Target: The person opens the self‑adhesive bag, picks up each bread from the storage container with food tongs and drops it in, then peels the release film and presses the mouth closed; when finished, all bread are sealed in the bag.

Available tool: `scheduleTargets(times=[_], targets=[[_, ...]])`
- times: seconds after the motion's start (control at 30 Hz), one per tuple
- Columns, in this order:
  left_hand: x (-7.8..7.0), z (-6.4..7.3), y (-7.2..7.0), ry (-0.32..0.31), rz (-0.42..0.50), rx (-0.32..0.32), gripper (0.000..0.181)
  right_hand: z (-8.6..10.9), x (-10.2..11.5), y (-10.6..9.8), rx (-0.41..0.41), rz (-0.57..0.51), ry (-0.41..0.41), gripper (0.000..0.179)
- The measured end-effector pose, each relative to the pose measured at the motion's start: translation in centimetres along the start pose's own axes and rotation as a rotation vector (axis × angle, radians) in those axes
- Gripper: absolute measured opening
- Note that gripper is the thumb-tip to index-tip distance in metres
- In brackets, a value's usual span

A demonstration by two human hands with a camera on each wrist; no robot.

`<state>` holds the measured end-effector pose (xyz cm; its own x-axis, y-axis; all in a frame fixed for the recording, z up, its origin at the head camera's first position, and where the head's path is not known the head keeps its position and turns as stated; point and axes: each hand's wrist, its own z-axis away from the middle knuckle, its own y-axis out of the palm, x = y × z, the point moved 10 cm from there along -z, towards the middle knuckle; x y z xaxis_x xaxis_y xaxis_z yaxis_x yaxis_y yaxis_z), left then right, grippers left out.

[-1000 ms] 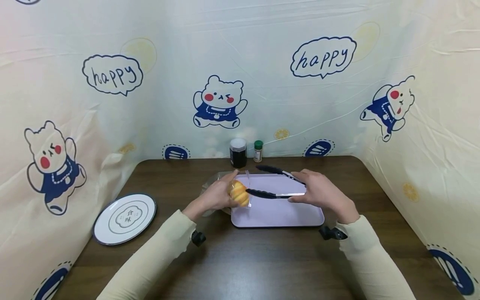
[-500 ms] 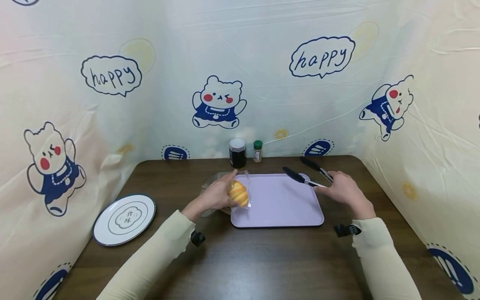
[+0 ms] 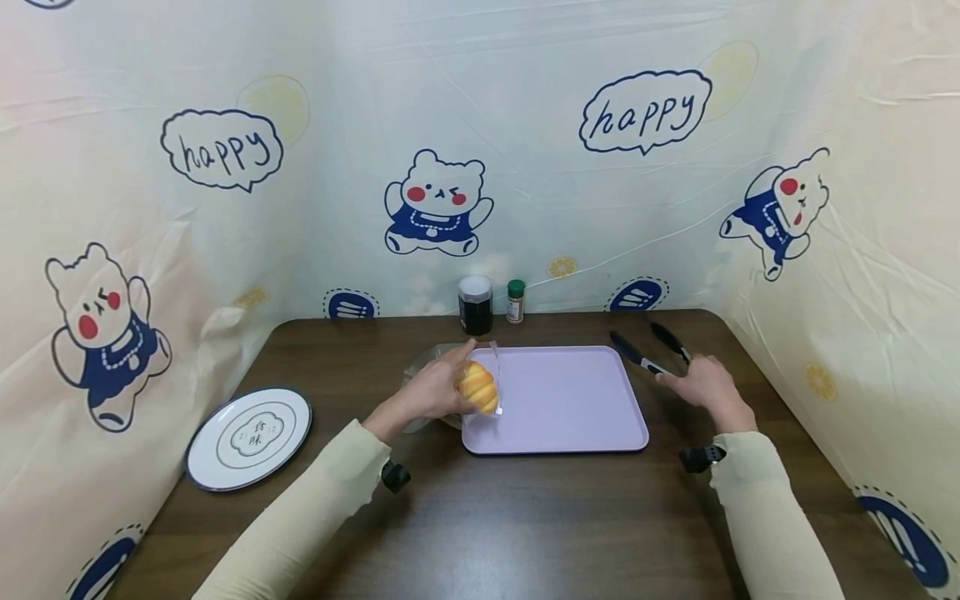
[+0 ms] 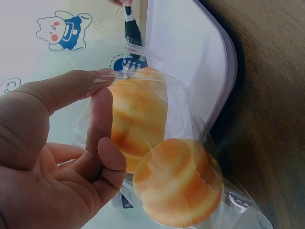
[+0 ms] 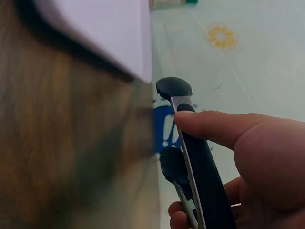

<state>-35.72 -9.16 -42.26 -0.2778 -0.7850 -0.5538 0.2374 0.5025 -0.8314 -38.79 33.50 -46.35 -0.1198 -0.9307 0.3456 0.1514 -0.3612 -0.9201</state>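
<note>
Pale cloth with printed bears and the word "happy" hangs behind and at both sides of a brown table. On the left hand, the thumb and the first finger are pressed together at their tips, and between them they pinch the edge of a clear bag; the other fingers are bent toward the palm. Inside the bag two golden breads can be seen, one partly in front of the other, at the left end of a lilac tray, whose left edge the bag and the hand partly cover. On the right hand, the thumb lies on one arm of the tongs and the fingers come round the other arm, so the thumb and fingers stand somewhat apart, with the tongs between them. The black tips of the tongs are spread, to the right of the tray (whether they touch the table, I cannot tell). Behind the tray stand a dark jar with a whitish lid and, just beside it, a small bottle with green cap. White plate with dark rim is at the table's left side, well apart from the tray.
</note>
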Motion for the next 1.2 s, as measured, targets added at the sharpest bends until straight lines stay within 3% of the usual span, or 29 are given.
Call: scheduleTargets(times=[0.27, 0.7, 0.97, 1.2], targets=[[-0.1, 0.2, -0.1, 0.009, -0.004, 0.001, 0.114, -0.4, -2.0, 1.5, 0.07, 0.028, 0.065, 0.083], [-0.2, 0.3, -1.3, -0.004, 0.014, -0.03, 0.114, 0.0, -2.8, 2.4, 0.113, 0.075, 0.094, 0.064], [-0.8, 0.4, -2.6, 0.008, 0.088, -0.063, 0.113, 0.3, -1.4, 0.3, -0.041, 0.061, 0.057, 0.083], [-2.0, 0.7, -3.8, 0.017, 0.104, -0.104, 0.109, 1.3, 3.3, -1.6, -0.161, 0.01, -0.086, 0.057]])
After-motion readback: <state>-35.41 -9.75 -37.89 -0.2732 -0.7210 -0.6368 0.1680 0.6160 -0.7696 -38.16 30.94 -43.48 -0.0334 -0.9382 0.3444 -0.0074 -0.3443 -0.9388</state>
